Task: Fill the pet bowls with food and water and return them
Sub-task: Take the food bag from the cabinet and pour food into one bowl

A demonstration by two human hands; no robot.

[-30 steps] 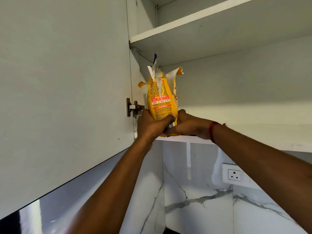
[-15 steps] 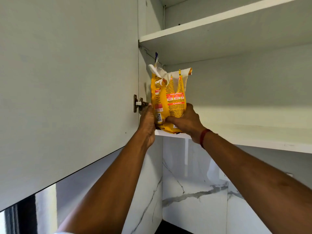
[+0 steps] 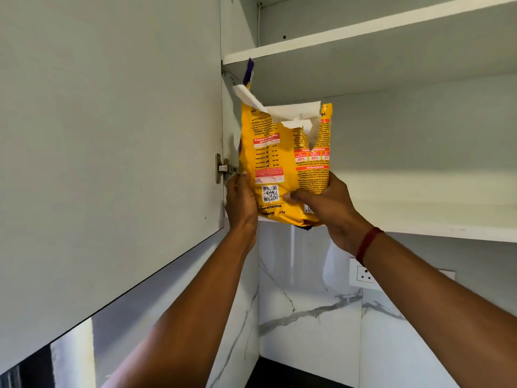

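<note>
A yellow dog food bag with a torn-open white-lined top stands upright at the left end of the lower cupboard shelf, its base sticking out past the shelf's front edge. My left hand grips the bag's lower left side. My right hand holds the bag's lower right side, thumb across the front. No pet bowls are in view.
The open cupboard door hangs at the left, its hinge just beside my left hand. An upper shelf sits above the bag. Below are a marbled wall and a wall socket.
The bag has turned so its printed back panel faces me and has come forward over the shelf edge. Both hands shifted from its base up to its sides.
</note>
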